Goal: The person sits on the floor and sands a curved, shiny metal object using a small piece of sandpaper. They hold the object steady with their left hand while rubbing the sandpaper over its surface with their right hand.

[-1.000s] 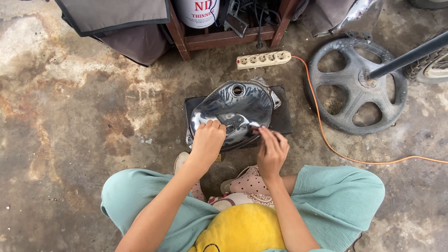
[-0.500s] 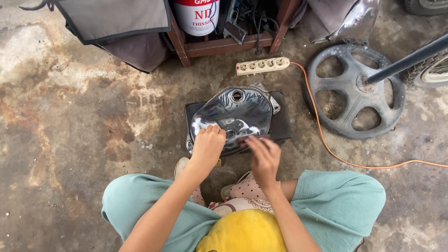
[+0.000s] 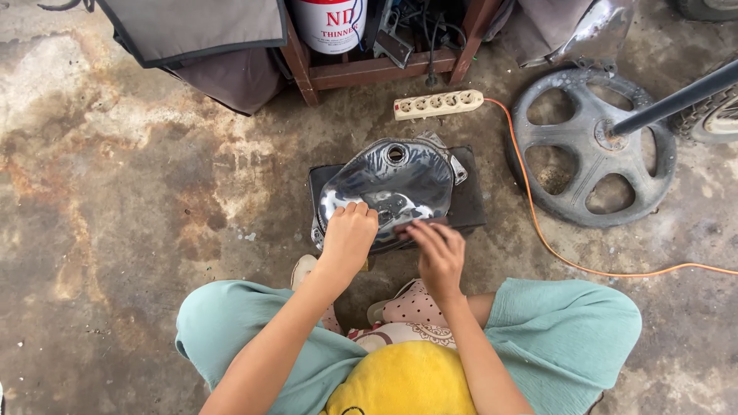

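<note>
The shiny metal fuel tank [image 3: 392,184] lies on a dark square pad [image 3: 469,201] on the concrete floor [image 3: 138,230], just in front of the person's knees, filler hole facing up and away from the body. The left hand [image 3: 347,238] rests on the near left edge of the tank, fingers curled down and clenched over the rim, steadying it. The right hand [image 3: 437,252] is at the near right edge; its fingers are flattened and pressed on a small dark piece, likely an abrasive sheet, though it is too small and blurred to tell for certain. Compared with a second ago, the right hand has travelled from the centre of the near face, where its fingers pointed up at the wet shine, down and to the right to the lower rim; the left hand has barely shifted and the tank has not turned on its pad. Judgement: the rubbing stroke is working along the near edge, with most of the upper surface already bright and wet-looking, so the work in hand is well along on this face. Around it: a cream power strip [image 3: 438,104] lies beyond the tank, an orange cable [image 3: 553,250] runs from it to the right, a grey cast wheel [image 3: 592,146] lies flat with a dark bar [image 3: 676,96] across it, and a white can [image 3: 327,23] stands on a wooden frame [image 3: 369,73] at the top
</note>
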